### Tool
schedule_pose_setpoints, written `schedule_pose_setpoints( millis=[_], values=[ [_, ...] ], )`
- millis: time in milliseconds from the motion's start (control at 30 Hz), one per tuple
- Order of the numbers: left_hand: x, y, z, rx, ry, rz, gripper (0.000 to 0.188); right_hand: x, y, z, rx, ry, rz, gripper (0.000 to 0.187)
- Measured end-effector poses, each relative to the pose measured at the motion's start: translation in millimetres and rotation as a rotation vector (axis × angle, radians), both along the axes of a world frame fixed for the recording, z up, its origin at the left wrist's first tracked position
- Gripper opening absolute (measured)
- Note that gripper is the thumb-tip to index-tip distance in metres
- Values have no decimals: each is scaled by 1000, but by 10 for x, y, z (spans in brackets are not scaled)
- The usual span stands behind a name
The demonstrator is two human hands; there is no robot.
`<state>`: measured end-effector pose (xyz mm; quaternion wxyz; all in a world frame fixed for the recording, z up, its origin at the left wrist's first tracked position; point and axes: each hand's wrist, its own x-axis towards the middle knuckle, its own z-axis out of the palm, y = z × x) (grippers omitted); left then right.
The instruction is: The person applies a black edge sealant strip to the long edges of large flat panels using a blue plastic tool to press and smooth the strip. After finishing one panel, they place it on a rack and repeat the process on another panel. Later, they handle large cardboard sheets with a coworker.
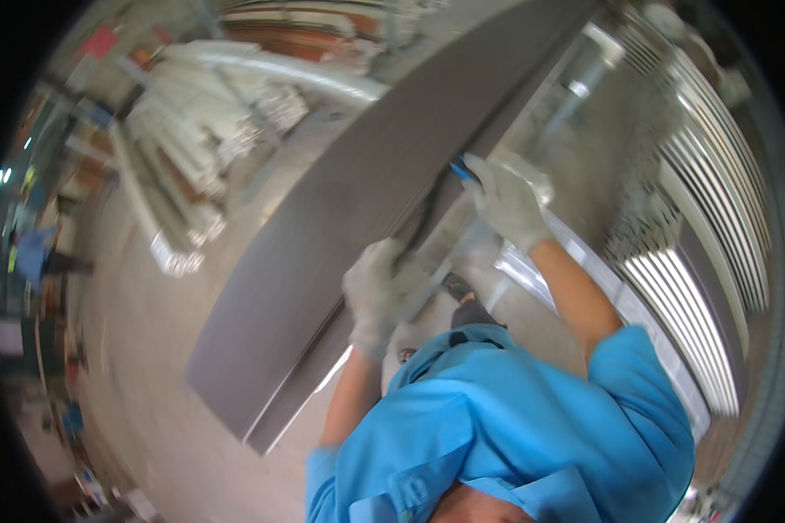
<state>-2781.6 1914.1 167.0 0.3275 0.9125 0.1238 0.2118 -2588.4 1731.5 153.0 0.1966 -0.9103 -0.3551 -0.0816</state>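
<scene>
A long dark grey panel [323, 209] slants across in front of me, from the lower left to the upper right, with a groove along its near edge. My left hand [378, 295], in a pale work glove, is closed round that near edge. Farther up the panel, my gloved right hand [508, 199] pinches a small blue pen-like object [462, 169], its tip close to the groove. Motion blur hides its exact kind and whether it touches the panel.
Stacked silvery metal profiles [680, 305] stand close on my right. Bundles of pale wrapped lengths [179, 148] lie on the floor at the far left, and brownish lengths [314, 30] sit on a rack at the back. Another person [33, 254] is at the far left.
</scene>
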Motion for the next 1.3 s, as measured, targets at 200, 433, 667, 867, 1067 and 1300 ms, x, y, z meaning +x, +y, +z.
schedule_pose_setpoints(
  millis=[200, 433, 667, 867, 1067, 1300],
  values=[
    [-242, -16, 3, -463, -204, -173, 26, -147, 172, 214, 110, 78, -13, 38],
    [-2075, 46, -576, -851, 306, -35, 45, 69, 126, 23, 51, 82, -11, 35],
    [-3515, 203, -97, -829, 186, 240, 27, 96, 136, 77, -67, -11, -28, 37],
    [-3519, 475, 654, -213, 241, 326, 22, 209, 120, -104, 11, -144, -1, 35],
    [-3756, 815, 455, -485, 763, 89, 27, 274, 135, -156, 26, -127, -23, 33],
    [-3750, 1049, 317, -56, 34, 343, 10, 313, 241, -136, 1, -51, -82, 42]
  ],
)
